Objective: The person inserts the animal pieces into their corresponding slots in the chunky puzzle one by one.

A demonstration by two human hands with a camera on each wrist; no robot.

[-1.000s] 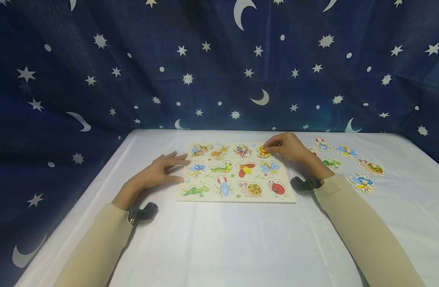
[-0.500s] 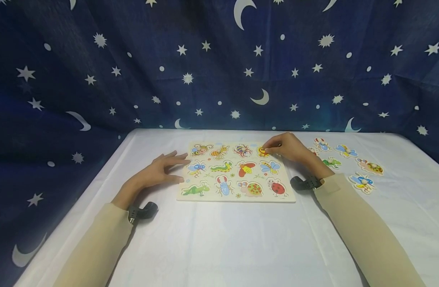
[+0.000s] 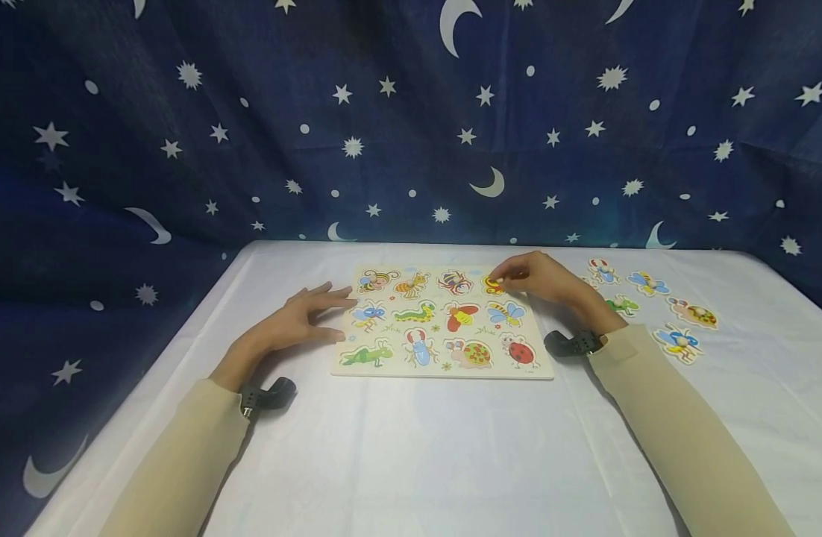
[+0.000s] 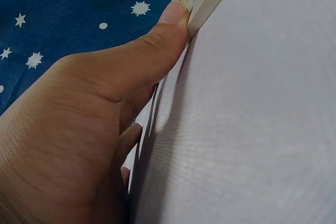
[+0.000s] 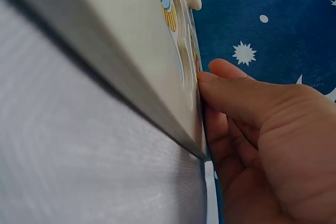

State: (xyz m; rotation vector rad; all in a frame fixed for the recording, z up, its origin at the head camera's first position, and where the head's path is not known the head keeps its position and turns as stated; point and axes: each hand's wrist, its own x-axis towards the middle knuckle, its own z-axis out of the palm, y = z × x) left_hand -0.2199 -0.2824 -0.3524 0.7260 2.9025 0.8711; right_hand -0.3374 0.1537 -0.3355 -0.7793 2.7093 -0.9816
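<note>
A light wooden insect peg puzzle board (image 3: 397, 370) lies on the white table. At its top right corner my right hand (image 3: 552, 283) has thumb and index fingertips at the knob of a yellow-and-red puzzle piece (image 3: 492, 286), which lies in its slot and is partly covered by the fingers. From the side, the right wrist view shows thumb and index (image 5: 216, 77) close to the board's face. My left hand (image 3: 303, 317) rests at the board's left edge with fingers spread, and in the left wrist view its thumb (image 4: 157, 40) touches the board's edge.
Right of the board lie several loose knobbed pieces: a stag beetle (image 3: 603, 271), a blue-winged bee (image 3: 648, 283), a green grasshopper (image 3: 622, 304), a snail (image 3: 693, 312) and a mosquito (image 3: 679, 342). Behind the table hangs a dark blue star-and-moon curtain (image 3: 411, 119).
The yellow-and-red piece has settled into the top right slot. My right fingertips have shifted slightly, so the knob shows between them. The left hand has stayed still.
</note>
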